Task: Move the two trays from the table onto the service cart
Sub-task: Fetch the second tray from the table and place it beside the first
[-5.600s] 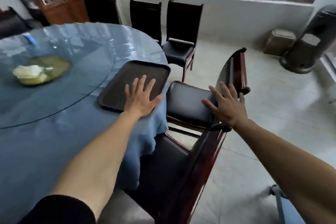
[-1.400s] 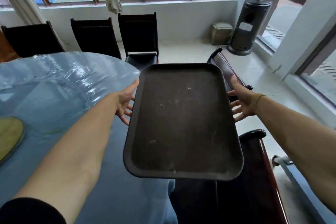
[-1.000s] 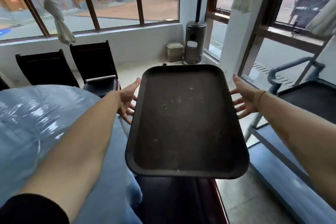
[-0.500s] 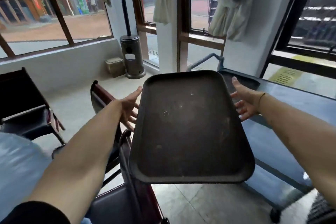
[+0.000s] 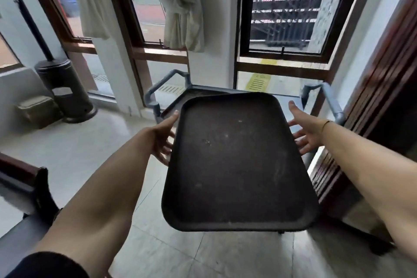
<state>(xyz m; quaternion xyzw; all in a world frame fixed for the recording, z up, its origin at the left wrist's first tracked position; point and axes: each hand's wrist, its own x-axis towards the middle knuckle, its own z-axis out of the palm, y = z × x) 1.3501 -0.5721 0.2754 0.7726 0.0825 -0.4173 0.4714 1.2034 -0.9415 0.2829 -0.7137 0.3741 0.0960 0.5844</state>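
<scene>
I hold a dark brown rectangular tray [image 5: 237,165] level in front of me, its long side pointing away. My left hand [image 5: 163,137] grips its left edge, thumb on the rim and fingers underneath. My right hand [image 5: 304,128] holds the right edge the same way. The grey service cart [image 5: 155,99] stands straight ahead under the far end of the tray; its two grey handles [image 5: 334,106] show on either side. A strip of another dark tray [image 5: 198,92] shows on the cart top, just beyond the one I carry. The table is out of view.
A dark wooden chair [image 5: 27,187] stands at my lower left. A black patio heater [image 5: 65,88] and a small olive box [image 5: 37,110] sit by the left wall. Windows with knotted curtains [image 5: 180,7] lie behind the cart, and dark wood panelling [image 5: 372,97] to the right.
I have turned right, away from the table, carrying the tray. The cart has come from the right side of view to straight ahead, under the tray's far end.
</scene>
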